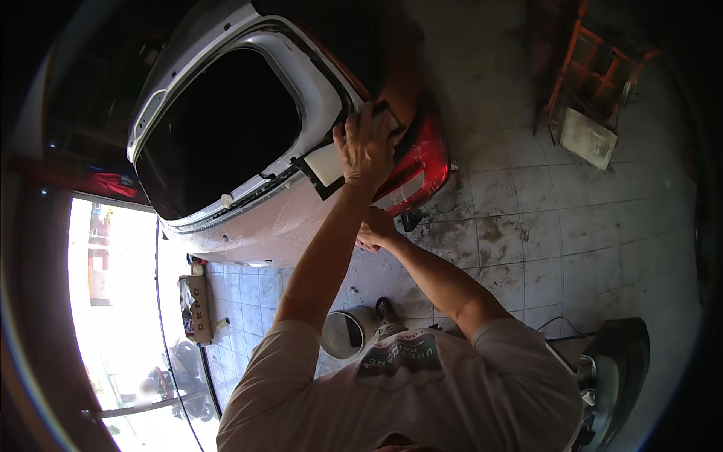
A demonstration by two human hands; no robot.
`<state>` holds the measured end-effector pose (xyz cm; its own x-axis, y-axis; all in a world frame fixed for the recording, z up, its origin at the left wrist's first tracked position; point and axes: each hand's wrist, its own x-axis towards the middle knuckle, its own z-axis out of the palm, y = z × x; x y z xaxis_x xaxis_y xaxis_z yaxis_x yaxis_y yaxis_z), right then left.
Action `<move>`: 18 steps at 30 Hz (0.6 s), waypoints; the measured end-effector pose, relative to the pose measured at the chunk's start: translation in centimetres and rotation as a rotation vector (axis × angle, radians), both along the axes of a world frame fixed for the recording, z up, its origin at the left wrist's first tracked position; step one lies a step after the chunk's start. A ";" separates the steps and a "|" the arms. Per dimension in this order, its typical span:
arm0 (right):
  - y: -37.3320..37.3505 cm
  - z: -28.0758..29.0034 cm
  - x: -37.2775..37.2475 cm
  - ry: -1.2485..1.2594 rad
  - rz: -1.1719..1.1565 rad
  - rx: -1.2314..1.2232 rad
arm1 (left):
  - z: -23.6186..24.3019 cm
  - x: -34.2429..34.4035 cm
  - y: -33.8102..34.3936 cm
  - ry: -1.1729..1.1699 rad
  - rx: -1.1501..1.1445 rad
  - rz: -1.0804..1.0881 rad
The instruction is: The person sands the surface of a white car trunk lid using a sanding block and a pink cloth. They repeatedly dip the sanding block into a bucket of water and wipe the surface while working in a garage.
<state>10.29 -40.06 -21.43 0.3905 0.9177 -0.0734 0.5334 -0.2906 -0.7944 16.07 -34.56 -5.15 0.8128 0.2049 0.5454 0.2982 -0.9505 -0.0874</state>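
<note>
My left hand [364, 151] lies over a black-edged rectangular piece with a pale face [324, 163], its bent fingers gripping it, against the upper side of a silver car tailgate [256, 233] beside a red tail lamp [425, 166]. Just below, my right hand [376, 226] has curled fingers near the body's lower edge; what it holds is too hidden to name. The tailgate's dark window [218, 128] is to the left of both hands, and water drops or suds speckle the bodywork.
A bucket [339, 344] stands by my foot on stained floor tiles [520, 241]. An orange metal stand with a pale board [587, 139] is at right, a dark loose car panel [625, 361] lower right. A cardboard box [196, 305] sits beside the bright doorway at left.
</note>
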 end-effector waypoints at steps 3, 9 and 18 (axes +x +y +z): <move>-1.7 2.8 0.8 0.324 0.005 -0.035 | -0.2 -3.4 1.6 0.050 -0.006 -0.086; -0.8 1.9 0.3 0.517 -0.117 0.257 | -5.3 -16.2 5.7 -0.004 0.110 0.074; 0.0 1.1 -0.4 0.121 -0.197 0.077 | 0.0 0.4 1.8 0.077 0.075 -0.109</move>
<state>9.85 -40.09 -20.37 0.5555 0.8291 -0.0633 0.3717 -0.3157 -0.8730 16.48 -32.78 -5.15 0.8681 0.0741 0.4908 0.1830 -0.9669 -0.1777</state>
